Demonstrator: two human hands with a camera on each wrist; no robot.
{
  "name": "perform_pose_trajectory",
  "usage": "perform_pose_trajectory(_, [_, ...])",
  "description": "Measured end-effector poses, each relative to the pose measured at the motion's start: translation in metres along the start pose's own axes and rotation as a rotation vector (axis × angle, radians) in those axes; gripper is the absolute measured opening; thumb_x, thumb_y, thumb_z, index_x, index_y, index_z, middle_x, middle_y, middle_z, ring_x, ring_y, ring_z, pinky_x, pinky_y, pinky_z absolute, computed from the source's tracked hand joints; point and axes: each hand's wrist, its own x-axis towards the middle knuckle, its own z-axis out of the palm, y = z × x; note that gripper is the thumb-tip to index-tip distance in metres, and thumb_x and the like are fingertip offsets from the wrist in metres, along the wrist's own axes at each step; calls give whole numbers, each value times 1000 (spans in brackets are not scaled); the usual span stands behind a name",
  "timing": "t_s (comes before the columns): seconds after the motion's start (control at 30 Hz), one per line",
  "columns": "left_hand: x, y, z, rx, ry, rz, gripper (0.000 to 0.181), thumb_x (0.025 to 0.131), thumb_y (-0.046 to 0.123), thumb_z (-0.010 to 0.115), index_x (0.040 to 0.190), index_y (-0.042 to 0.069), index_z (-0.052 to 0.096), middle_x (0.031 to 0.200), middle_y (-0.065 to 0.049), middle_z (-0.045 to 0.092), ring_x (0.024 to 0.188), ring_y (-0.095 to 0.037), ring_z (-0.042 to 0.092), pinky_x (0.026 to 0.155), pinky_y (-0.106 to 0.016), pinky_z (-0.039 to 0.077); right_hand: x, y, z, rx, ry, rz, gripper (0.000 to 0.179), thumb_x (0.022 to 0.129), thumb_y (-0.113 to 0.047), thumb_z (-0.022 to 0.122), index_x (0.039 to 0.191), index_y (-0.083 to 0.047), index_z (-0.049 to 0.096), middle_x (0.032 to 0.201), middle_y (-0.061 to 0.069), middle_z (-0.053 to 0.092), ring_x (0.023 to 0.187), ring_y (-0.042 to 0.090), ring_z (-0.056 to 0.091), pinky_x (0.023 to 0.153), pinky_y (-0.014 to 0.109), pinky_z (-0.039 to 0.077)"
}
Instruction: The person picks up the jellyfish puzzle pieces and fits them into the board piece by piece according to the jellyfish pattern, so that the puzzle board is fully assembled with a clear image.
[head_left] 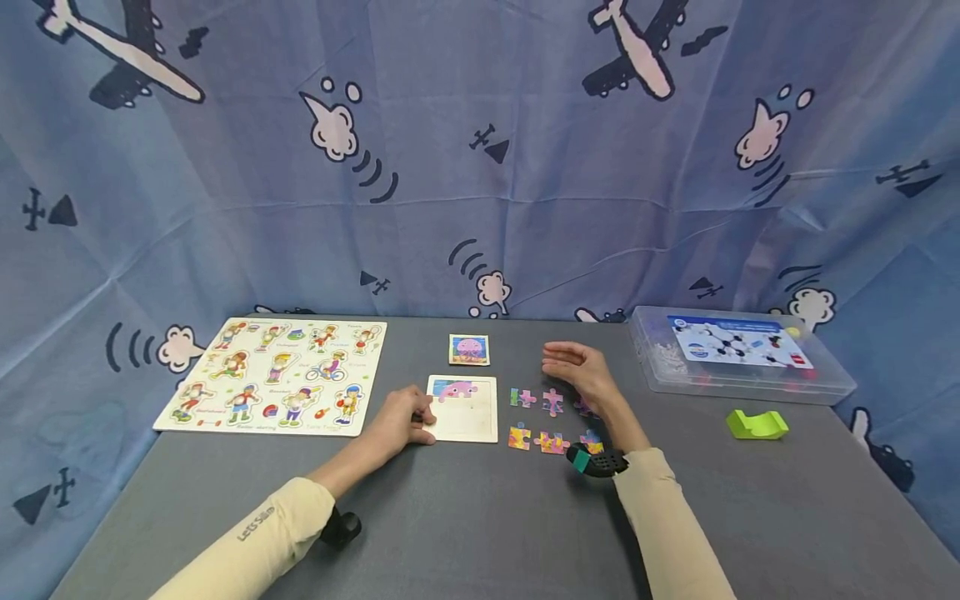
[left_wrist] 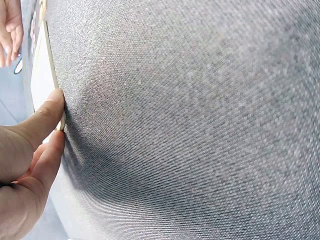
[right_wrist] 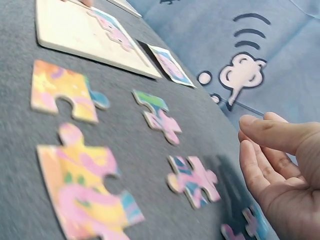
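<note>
A square wooden puzzle board (head_left: 463, 423) lies on the table, with joined pink and blue pieces (head_left: 454, 389) along its upper left. My left hand (head_left: 401, 422) grips the board's lower left corner; in the left wrist view its thumb (left_wrist: 50, 107) and a finger lie against the board's edge. To the right are several loose jigsaw pieces in two rows, among them a yellow piece (right_wrist: 62, 92) and a pink and blue one (right_wrist: 194, 181). Above these pieces my right hand (head_left: 581, 372) hovers with loosely bent fingers, holding nothing. Its forearm partly covers the rightmost pieces.
A small octopus picture card (head_left: 468, 350) lies behind the board. At left is a larger puzzle board (head_left: 258, 375) with children figures. A clear plastic case (head_left: 742, 379) stands at the back right, with a lime-green curved block (head_left: 757, 426) in front. A patterned curtain (head_left: 525, 167) hangs behind.
</note>
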Motion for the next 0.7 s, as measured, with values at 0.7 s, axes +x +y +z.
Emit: perform_pose_trajectory(0.7, [0,-2,1,6,-4,1,23,62,1,86,75,-3,68,90,-17,62,87,-33,66,66,-29,53,-18,5,-55,-128,48,-59,44,85,16,60,124,24,43,114,23,63,92,6,65,79,19,51])
